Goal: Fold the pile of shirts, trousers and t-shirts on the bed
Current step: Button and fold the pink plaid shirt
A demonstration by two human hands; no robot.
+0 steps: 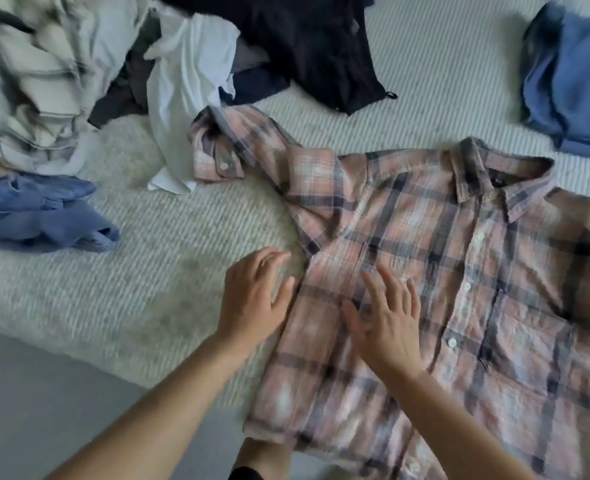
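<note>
On the bed (130, 306), left hand (252, 303) flat beside the plaid shirt (459, 289), right hand (387, 317) spread on its front, neither grip pinching cloth. Buttoned, laid flat, sleeve still out: folding barely begun. Unfolded pile (61, 81) far left, blue folded stack (574, 74) far right. Open bedspread leftward; bed edge near.

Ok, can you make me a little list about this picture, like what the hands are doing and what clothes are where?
shirt being folded: pink plaid shirt, spread flat, buttons up, collar at the far side
left hand: fingers straight, at the shirt's left edge
right hand: flat on the shirt's front
sleeve: stretched out toward the pile
unfolded pile: far left, mixed light and dark clothes
blue garment: far right, lying apart
surface: ribbed cream bed cover
</note>
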